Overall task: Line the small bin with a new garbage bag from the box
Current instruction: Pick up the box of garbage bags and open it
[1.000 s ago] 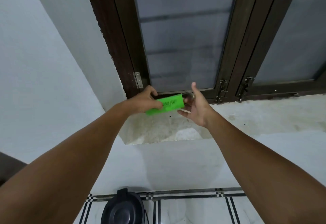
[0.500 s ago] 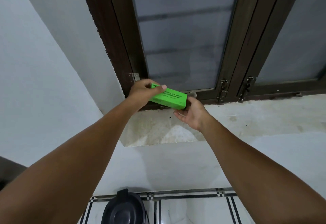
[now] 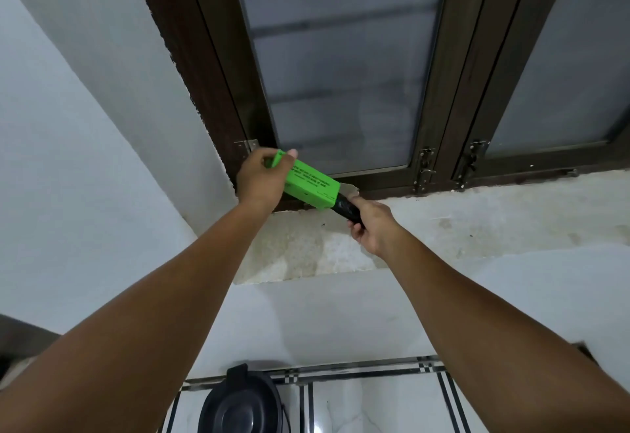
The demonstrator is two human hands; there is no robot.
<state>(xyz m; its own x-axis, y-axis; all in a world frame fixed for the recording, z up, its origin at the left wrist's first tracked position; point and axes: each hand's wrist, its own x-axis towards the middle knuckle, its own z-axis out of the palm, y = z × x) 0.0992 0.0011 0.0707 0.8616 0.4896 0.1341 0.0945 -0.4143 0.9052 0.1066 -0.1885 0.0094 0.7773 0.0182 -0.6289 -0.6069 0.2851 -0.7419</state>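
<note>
The right hand (image 3: pixel 370 224) gripped a black bag roll (image 3: pixel 347 208) half out of the box's (image 3: pixel 308 186) end; the left hand (image 3: pixel 259 178) clasped the box's far end, above the sill (image 3: pixel 477 214). A hard tug risked pulling the whole roll free and unspooling it. The box was bright green, printed, tilted. The dark bin (image 3: pixel 240 405) stood on the floor below, well apart.
</note>
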